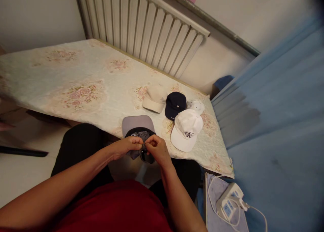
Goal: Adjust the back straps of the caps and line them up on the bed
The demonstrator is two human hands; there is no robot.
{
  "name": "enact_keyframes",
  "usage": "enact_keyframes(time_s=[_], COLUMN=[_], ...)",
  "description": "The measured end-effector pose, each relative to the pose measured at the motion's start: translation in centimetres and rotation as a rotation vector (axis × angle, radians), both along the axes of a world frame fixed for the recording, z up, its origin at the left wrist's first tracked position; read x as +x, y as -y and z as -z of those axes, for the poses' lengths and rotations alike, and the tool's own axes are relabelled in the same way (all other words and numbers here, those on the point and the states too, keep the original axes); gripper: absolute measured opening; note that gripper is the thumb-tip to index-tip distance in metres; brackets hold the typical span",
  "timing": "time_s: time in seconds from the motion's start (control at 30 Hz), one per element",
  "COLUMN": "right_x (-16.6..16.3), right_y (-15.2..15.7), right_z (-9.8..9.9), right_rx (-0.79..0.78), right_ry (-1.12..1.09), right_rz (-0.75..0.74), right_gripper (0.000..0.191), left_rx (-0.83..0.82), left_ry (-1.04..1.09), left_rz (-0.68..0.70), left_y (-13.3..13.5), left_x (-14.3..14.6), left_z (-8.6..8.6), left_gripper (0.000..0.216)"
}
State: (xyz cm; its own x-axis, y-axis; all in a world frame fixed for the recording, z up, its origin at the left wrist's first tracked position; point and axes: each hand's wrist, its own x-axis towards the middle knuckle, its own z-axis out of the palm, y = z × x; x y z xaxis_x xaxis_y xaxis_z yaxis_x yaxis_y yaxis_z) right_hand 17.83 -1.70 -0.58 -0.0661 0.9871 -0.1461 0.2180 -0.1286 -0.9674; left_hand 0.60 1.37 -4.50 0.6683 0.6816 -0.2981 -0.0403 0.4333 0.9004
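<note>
A grey baseball cap (138,122) lies upside down at the table's near edge, its brim pointing away from me and its dark inside showing. My left hand (133,144) pinches the back strap of this cap from the left. From the right, my right hand (157,149) pinches the same strap, fingertips close to the left ones. The small strap parts between the fingers are mostly hidden. Beyond my right hand sits a white cap (188,124) with dark letters. A navy cap (176,104), a beige cap (155,98) and another white cap (196,106) stand behind it.
A floral cloth (108,87) covers the table. Along its back edge runs a radiator (152,33). Blue curtain (273,131) hangs at the right. A power strip (230,201) with white cables rests on a low surface at lower right.
</note>
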Motion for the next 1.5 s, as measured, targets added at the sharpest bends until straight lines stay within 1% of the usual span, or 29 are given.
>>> enact_keyframes(time_s=[0.27, 0.53, 0.7, 0.87, 1.03, 1.3, 1.5], right_x=[0.1, 0.5, 1.0, 1.1, 1.0, 1.2, 1.2], right_y=[0.0, -0.1, 0.1, 0.3, 0.3, 0.0, 0.1], right_z=[-0.1, -0.5, -1.1, -1.2, -0.8, -0.5, -0.2], right_rx=[0.011, 0.067, 0.071, 0.125, 0.148, 0.159, 0.169], right_ry=[0.043, 0.173, 0.157, 0.252, 0.300, 0.317, 0.357], right_rz=[-0.027, -0.101, -0.190, -0.206, -0.170, -0.195, -0.233], right_gripper=[0.005, 0.004, 0.011, 0.019, 0.014, 0.013, 0.009], left_rx=[0.000, 0.004, 0.012, -0.011, -0.024, 0.051, 0.072], left_ry=[-0.023, -0.049, -0.063, -0.060, -0.053, -0.104, -0.145], left_rz=[-0.012, -0.014, -0.040, -0.054, -0.042, -0.027, 0.037], left_y=[0.1, -0.1, -0.2, -0.3, -0.2, -0.2, -0.4], left_x=[0.2, 0.3, 0.3, 0.2, 0.2, 0.3, 0.2], left_z=[-0.2, -0.5, -0.6, -0.2, -0.4, -0.5, -0.2], left_gripper=[0.026, 0.027, 0.031, 0.031, 0.031, 0.027, 0.028])
